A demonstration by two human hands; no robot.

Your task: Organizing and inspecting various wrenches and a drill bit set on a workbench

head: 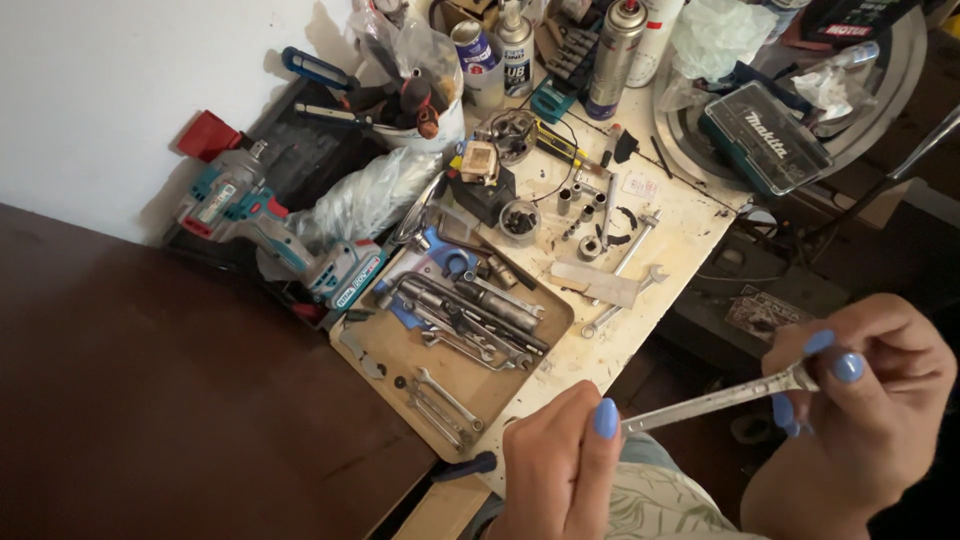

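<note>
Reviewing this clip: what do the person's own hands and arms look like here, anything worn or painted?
Both hands are bare: no gloves, rings or watch show. The left hand and right hand have long rounded fingernails painted a solid light blue. No sleeves reach the wrists; what shows of the forearms is uncovered. Below the hands lies a pale garment with a leafy print.

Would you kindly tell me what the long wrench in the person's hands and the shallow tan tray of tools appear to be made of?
The long silver wrench looks like bright plated steel: it glints evenly along its shank. The shallow tan tray seems matte plastic or painted metal; its dull, scuffed surface leaves that open.
</note>
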